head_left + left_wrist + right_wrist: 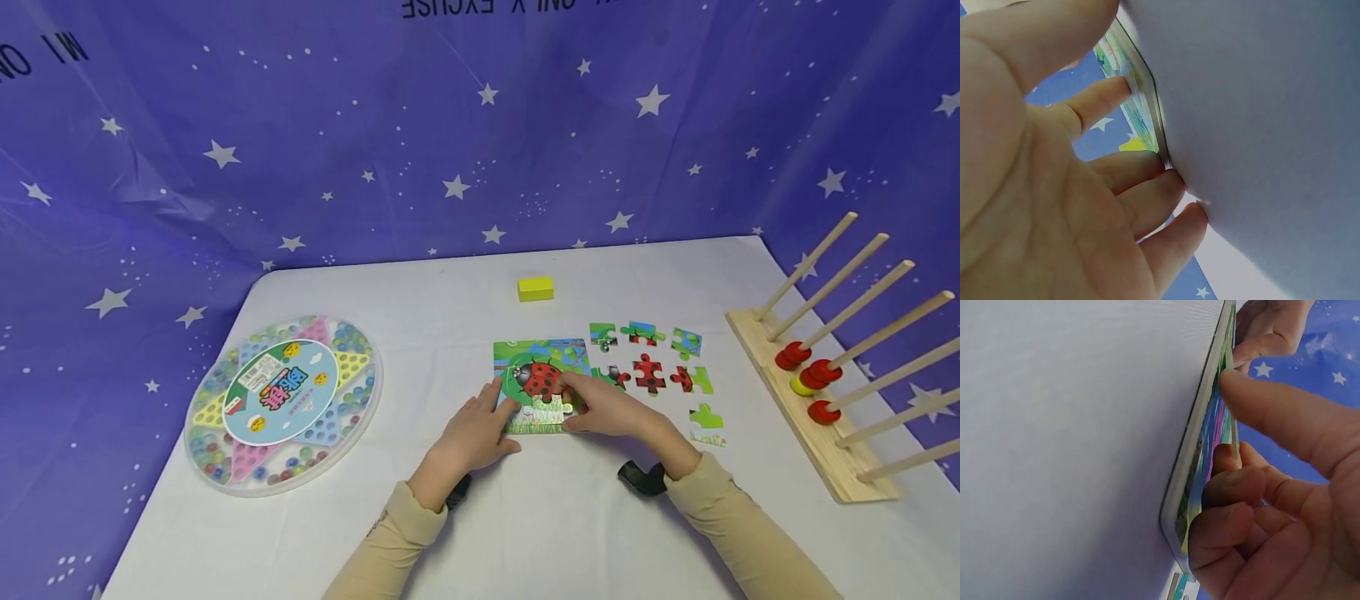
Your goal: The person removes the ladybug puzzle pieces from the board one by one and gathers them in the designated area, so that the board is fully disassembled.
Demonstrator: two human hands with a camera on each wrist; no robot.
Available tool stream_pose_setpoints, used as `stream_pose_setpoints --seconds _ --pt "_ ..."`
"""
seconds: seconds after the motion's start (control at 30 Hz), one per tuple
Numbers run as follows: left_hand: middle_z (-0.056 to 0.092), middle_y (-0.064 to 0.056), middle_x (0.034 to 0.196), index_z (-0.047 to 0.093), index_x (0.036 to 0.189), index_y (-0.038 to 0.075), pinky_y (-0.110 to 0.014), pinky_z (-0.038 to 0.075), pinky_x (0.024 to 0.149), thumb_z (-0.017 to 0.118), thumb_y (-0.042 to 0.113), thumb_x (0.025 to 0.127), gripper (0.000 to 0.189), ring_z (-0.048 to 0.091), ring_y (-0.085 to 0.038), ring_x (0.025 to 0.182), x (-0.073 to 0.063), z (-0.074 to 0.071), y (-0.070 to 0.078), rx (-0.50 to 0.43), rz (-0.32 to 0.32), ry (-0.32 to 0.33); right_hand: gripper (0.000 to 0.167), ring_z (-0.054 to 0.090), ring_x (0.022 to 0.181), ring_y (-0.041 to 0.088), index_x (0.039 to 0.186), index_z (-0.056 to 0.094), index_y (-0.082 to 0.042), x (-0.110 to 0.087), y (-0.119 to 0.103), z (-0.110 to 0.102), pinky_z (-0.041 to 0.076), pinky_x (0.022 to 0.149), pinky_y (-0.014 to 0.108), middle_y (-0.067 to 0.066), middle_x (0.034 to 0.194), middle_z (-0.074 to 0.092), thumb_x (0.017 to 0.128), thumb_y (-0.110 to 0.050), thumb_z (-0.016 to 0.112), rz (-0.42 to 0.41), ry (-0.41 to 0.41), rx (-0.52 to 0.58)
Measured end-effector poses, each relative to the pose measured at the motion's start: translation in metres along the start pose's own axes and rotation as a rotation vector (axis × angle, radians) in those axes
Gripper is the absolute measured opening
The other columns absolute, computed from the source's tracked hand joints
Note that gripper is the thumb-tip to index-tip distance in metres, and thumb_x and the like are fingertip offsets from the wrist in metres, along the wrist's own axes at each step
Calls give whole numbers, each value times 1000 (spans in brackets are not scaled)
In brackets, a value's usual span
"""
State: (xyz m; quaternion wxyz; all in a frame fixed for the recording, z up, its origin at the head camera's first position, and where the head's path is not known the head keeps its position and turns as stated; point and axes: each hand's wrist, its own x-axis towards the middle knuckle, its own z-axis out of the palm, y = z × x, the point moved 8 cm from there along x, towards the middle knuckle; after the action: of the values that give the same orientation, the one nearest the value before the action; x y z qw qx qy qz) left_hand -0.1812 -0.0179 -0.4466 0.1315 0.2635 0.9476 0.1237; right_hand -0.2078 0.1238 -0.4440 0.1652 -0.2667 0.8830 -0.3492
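In the head view a ladybug puzzle board point(540, 350) lies in the middle of the white table. Low on it is a jigsaw piece point(549, 410) with pale flowers and grass, overlapping the picture. My right hand point(611, 407) pinches this piece from the right, thumb at the near side and fingers over the ladybug. The left hand point(472, 429) rests at the board's left edge, its fingers extended; in the left wrist view one fingertip point(1124, 86) touches the board's side point(1144, 94). Loose jigsaw pieces point(648, 374) with ladybug and leaf parts lie just right of the board.
A round Chinese checkers box point(281, 392) with marbles stands on the left. At the right is a wooden peg rack point(813, 400) with red and yellow rings point(825, 412). A yellow block point(536, 289) sits behind the board. A starry purple cloth point(450, 125) hangs behind the table.
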Motion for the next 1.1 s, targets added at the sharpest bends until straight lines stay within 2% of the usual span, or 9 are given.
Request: stream_pose_setpoints --seconds 0.23,0.4,0.6,0.77,0.93,1.1 --pt "20 -23 144 47 123 15 -43 25 103 64 39 83 50 23 -34 131 2 0 1 2 10 0 39 43 56 10 108 52 -7 -9 10 -5 39 52 25 2 87 52 76 -17 73 9 -2 68" --pt "19 -23 144 46 124 15 -43 25 103 63 39 83 51 22 -34 131 2 1 1 -3 19 0 39 42 54 10 108 54 -8 -26 23 -21 37 49 24 2 88 54 77 -20 73 28 29 113" --pt "21 -24 143 47 123 14 -44 26 102 64 39 82 51 24 -35 131 0 0 1 -2 26 13 42 41 57 13 112 55 -7 -60 45 -49 36 49 25 6 88 53 77 -21 73 98 120 161" --pt "22 -24 143 48 123 15 -43 26 102 64 38 82 50 24 -34 130 -1 0 3 1 32 20 45 43 60 13 115 55 -6 -91 66 -64 37 49 25 9 93 53 77 -21 73 169 193 158" --pt "22 -22 144 48 125 14 -41 25 103 64 37 83 51 24 -33 131 -2 2 3 0 16 0 47 43 60 12 117 54 -2 -114 84 -66 37 48 24 9 95 51 78 -20 72 248 184 165" --pt "23 -23 143 48 124 13 -41 26 103 65 35 83 49 25 -33 131 -5 -3 3 -18 18 25 46 41 59 12 114 54 -1 -119 92 -66 37 48 25 9 93 52 77 -20 73 287 159 167"
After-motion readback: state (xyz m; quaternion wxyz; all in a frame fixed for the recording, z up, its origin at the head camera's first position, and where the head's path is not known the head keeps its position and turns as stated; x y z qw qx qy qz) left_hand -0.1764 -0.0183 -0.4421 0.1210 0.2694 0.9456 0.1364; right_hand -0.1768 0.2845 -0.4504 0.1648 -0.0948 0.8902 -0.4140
